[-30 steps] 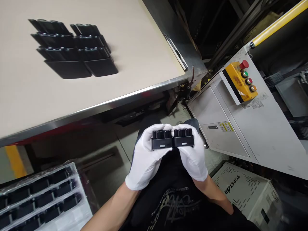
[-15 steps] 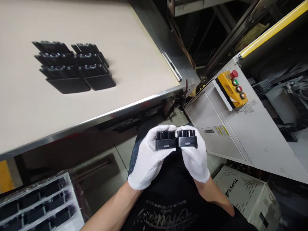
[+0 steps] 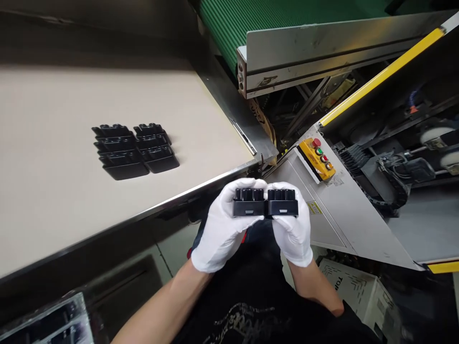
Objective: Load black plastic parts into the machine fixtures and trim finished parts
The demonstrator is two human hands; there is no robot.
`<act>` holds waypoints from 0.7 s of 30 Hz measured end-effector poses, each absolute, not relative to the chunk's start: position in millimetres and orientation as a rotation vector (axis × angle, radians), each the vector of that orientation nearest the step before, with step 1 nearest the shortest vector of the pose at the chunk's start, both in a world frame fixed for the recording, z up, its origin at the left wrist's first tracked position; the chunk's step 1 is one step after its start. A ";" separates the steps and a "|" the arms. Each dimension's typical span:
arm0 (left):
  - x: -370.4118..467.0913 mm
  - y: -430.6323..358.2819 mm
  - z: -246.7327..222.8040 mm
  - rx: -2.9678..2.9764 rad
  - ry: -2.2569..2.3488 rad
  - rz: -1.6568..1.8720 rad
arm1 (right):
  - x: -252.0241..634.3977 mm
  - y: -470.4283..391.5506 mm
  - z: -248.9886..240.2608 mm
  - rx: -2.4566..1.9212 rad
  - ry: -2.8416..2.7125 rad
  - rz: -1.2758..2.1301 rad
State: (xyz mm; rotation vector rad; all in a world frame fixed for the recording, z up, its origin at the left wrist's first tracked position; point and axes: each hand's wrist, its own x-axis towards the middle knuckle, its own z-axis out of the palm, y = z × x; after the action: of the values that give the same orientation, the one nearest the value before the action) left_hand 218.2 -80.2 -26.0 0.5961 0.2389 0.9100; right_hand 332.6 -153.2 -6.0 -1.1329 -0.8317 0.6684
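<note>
My left hand point(image 3: 220, 229), in a white glove, is closed around a black plastic part point(image 3: 248, 208) with a row of short upright tubes and a small light slot on its face. A similar black part point(image 3: 283, 208) is gripped by my right hand point(image 3: 294, 239), also gloved. Both parts are held side by side at chest height, their inner ends nearly touching. On the beige table point(image 3: 201, 134) to the left, several black parts point(image 3: 125, 171) lie in two overlapping rows.
A green conveyor point(image 3: 225, 28) stands behind the table's right end. To the right is a grey machine cabinet with a yellow button box point(image 3: 317, 159). A carton point(image 3: 355, 286) is at lower right, and a divided tray point(image 3: 68, 315) at lower left.
The view has tilted up and turned right, bringing the green conveyor into sight. Both hands still hold the two black parts together in front of my body.
</note>
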 end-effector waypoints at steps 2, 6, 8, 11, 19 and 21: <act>219.1 -76.7 -24.5 0.533 0.233 0.878 | 332.2 -148.3 -5.4 -1.135 -0.815 0.683; 222.4 -71.0 -23.5 0.430 0.244 0.837 | 335.0 -141.0 -8.0 -1.160 -0.787 0.706; 224.1 -68.5 -23.6 0.415 0.265 0.827 | 337.6 -138.9 -10.0 -1.181 -0.784 0.703; 225.9 -65.4 -23.3 0.460 0.318 0.829 | 340.7 -136.7 -9.9 -1.239 -0.791 0.699; 228.1 -65.9 -16.7 1.048 0.706 1.103 | 340.8 -127.8 8.1 -1.623 -0.989 0.466; 229.6 -68.4 -16.0 1.097 0.723 1.123 | 339.1 -128.0 7.8 -1.687 -1.092 0.367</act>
State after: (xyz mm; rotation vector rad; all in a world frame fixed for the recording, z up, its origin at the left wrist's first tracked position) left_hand 229.6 -68.4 -16.0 1.0974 0.7228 1.1231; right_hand 339.1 -128.0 7.8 -1.6870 -1.0922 0.3667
